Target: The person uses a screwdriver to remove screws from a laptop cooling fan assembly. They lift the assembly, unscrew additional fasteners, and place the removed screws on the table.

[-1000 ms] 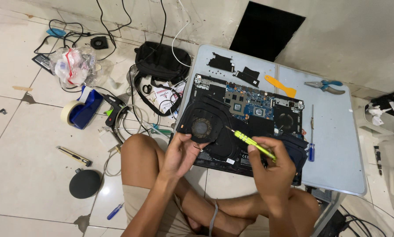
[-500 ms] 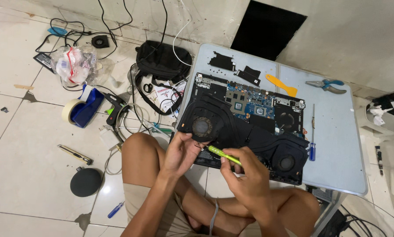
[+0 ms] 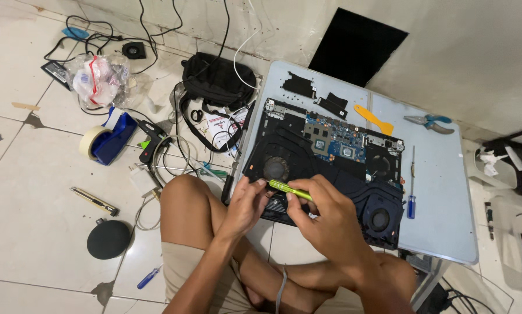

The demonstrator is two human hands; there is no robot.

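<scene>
An opened laptop (image 3: 330,157) with its black fans and blue circuit board showing lies on a low light-blue table (image 3: 441,197). My right hand (image 3: 325,224) grips a yellow-green screwdriver (image 3: 290,189), held nearly level over the laptop's near left edge. My left hand (image 3: 246,203) meets the screwdriver's left end with its fingertips, just below the left fan (image 3: 275,170). Whether the left hand holds anything small is hidden. Both hands sit above my crossed legs.
On the table lie a blue-handled screwdriver (image 3: 411,195), an orange pry tool (image 3: 372,119), pliers (image 3: 429,123) and black covers (image 3: 298,85). The floor at left holds a black bag (image 3: 217,81), cables, a tape dispenser (image 3: 107,139), a utility knife (image 3: 94,200) and a black round disc (image 3: 108,239).
My right hand has brought the screwdriver leftward from the laptop's middle to the near left edge, where it now meets my left hand's fingertips.
</scene>
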